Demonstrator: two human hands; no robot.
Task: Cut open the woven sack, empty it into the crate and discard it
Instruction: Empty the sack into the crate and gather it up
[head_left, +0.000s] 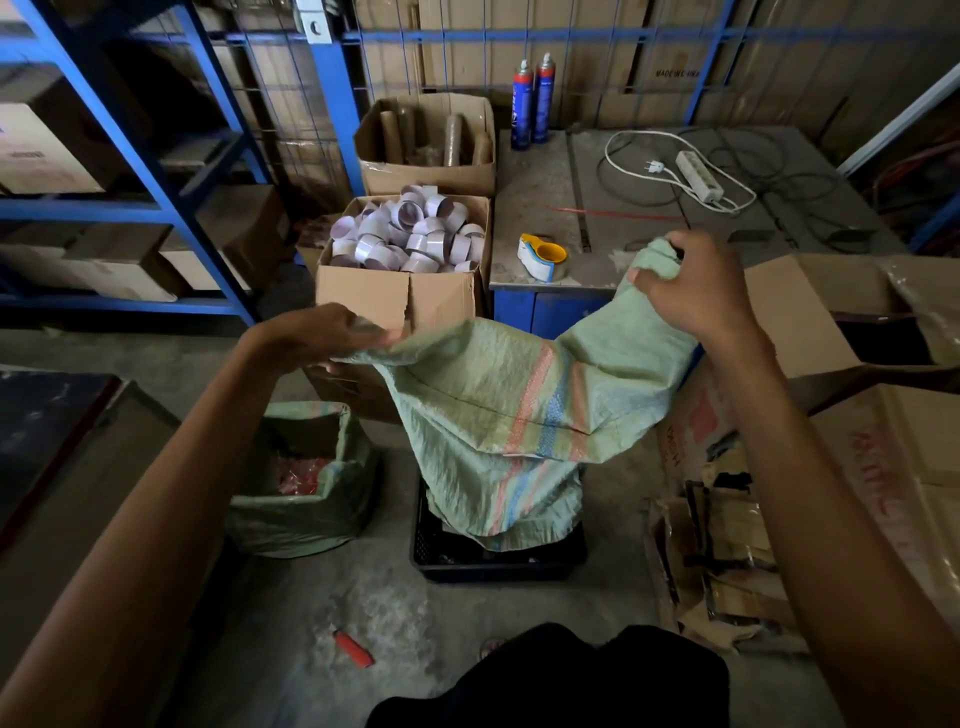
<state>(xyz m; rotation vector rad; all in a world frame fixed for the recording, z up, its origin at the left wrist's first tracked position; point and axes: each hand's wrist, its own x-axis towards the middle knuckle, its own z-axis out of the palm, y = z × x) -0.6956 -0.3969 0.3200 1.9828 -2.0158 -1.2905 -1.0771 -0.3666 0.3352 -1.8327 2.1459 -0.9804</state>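
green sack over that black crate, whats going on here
A person is holding a green woven sack upside down by its top corners, the left hand on one and the right hand on the other. Its lower end hangs into a black plastic crate on the floor, so it is apparently being emptied. A red cutter lies on the floor nearby, and a second opened sack sits to the left.

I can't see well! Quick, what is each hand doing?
Left hand: closed on the green sack.
Right hand: closed on the sack's other corner.
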